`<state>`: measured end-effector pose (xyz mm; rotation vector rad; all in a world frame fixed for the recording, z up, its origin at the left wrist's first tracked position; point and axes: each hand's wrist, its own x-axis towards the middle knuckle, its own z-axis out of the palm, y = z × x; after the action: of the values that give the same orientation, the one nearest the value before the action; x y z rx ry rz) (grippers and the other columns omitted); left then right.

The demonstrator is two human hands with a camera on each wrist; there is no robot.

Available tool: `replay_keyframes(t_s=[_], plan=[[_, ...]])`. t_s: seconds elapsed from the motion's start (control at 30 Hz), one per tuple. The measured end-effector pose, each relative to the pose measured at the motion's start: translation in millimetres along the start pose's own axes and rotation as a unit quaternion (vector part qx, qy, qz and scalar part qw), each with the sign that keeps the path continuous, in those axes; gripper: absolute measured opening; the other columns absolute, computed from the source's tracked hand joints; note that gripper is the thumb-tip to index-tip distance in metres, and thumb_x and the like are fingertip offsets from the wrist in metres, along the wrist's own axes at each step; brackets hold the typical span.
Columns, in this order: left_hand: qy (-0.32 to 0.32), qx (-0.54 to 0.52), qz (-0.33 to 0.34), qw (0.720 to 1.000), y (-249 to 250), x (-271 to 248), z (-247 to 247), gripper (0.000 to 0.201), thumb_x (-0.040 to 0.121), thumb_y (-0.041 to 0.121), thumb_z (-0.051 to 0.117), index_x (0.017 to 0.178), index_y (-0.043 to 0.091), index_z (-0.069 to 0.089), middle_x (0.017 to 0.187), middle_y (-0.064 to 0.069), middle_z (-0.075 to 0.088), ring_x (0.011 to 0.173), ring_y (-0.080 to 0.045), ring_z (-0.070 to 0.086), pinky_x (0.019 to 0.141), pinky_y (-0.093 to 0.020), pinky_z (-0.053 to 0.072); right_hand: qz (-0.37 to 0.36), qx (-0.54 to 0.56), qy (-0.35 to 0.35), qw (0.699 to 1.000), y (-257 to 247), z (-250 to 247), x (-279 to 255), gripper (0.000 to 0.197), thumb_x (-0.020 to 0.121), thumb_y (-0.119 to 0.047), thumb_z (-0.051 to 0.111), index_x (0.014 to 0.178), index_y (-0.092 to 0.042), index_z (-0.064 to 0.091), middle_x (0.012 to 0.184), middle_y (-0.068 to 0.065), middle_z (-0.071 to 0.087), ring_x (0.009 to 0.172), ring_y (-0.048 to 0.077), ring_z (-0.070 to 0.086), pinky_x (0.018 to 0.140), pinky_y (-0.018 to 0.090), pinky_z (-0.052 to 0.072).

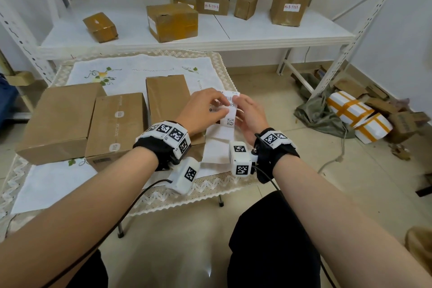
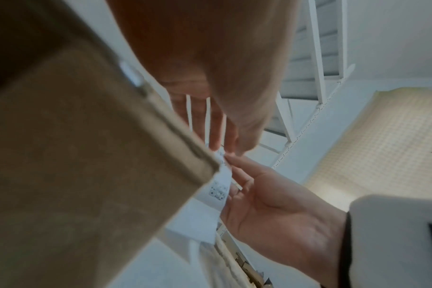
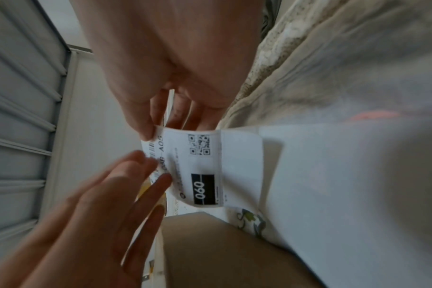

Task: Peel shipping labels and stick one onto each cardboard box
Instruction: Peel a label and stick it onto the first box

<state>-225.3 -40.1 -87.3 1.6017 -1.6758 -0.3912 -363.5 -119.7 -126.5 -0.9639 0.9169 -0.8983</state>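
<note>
Over the table's near right edge, the left hand point(image 1: 205, 110) and right hand point(image 1: 250, 114) both pinch a glossy white label point(image 1: 230, 110), curled away from its backing strip point(image 1: 219, 145); a QR code and "060" show, the smaller print blurred. The strip trails down onto a lace-trimmed cloth point(image 1: 140, 70). Three plain matte cardboard boxes point(image 1: 63, 119) stand side by side left of the hands, the rightmost partly hidden behind the left hand. Beyond, taped boxes sit on a white shelf point(image 1: 257, 30).
</note>
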Motion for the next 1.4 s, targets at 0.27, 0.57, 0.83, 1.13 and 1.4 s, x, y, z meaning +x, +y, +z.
replay_keyframes(t_s=[0.27,0.57,0.83,1.13,1.4], plan=[[0.01,0.066,0.004,0.998,-2,31,10,0.021,0.089,0.024,0.067,0.108,0.021,0.074,0.107,0.002,0.064,0.076,-0.009,0.053,0.082,-0.029,0.048,-0.004,0.022,-0.015,1.0,8,1,-3,0.026,0.09,-0.011,0.067,0.114,-0.002,0.071,0.106,0.019,0.069,0.089,0.024,0.064,0.093,0.044,0.053],[0.02,0.145,-0.015,0.989,15,37,8,0.008,0.08,0.017,0.07,0.085,0.02,0.075,0.087,0.008,0.06,0.077,-0.012,0.056,0.076,-0.031,0.045,-0.011,0.005,-0.03,0.999,5,-3,-7,0.028,0.09,-0.012,0.07,0.116,-0.001,0.07,0.1,0.018,0.071,0.084,0.023,0.066,0.08,0.038,0.055],[-0.005,0.201,-0.024,0.979,16,33,-4,0.009,0.08,0.015,0.072,0.08,0.024,0.073,0.08,0.008,0.062,0.082,-0.016,0.063,0.073,-0.03,0.05,-0.005,-0.058,-0.038,0.998,-2,2,-8,0.016,0.09,-0.008,0.067,0.103,-0.001,0.072,0.089,0.013,0.069,0.069,0.016,0.063,0.061,0.022,0.051],[-0.001,0.242,-0.011,0.97,20,31,-3,0.005,0.082,0.018,0.072,0.078,0.018,0.074,0.084,-0.002,0.068,0.084,-0.026,0.062,0.074,-0.039,0.052,0.006,-0.068,-0.023,0.997,-8,5,-10,0.017,0.09,-0.019,0.065,0.092,-0.003,0.071,0.087,0.015,0.065,0.074,0.022,0.06,0.064,0.026,0.05],[0.006,0.221,0.004,0.975,18,27,-1,0.005,0.085,0.02,0.071,0.089,0.022,0.074,0.092,0.002,0.068,0.085,-0.021,0.062,0.076,-0.036,0.05,0.009,-0.068,-0.041,0.997,-12,3,-16,0.019,0.091,-0.016,0.063,0.097,0.001,0.071,0.088,0.014,0.07,0.076,0.021,0.064,0.066,0.026,0.052]])
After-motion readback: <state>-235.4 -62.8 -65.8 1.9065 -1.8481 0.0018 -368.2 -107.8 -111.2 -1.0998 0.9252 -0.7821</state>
